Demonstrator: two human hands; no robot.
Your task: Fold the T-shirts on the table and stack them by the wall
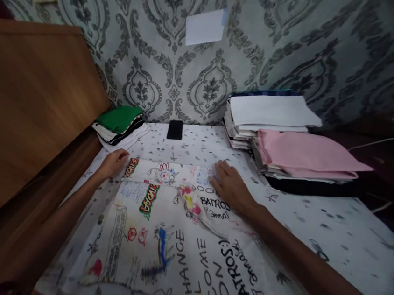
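Left hand [115, 161] touches drawn-on cloth [133, 253]; right hand [231, 186] lies flat.

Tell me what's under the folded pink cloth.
Under the pink cloth, the edges of some pale folded cloths show, with a black cloth at the bottom. Their upper faces are covered, and I can't make out how many layers there are.

The single view came from the person's head, looking forward and down across the desk [299, 214] toward the patterned wall [167, 93], which filled its upper part. The camera sat close above the near side: the left forearm [71, 209] and right forearm [292, 246] entered from the lower corners, and the marked cloth [184, 268] spread nearest, low in view. A wooden panel [32, 106] bounded the left.
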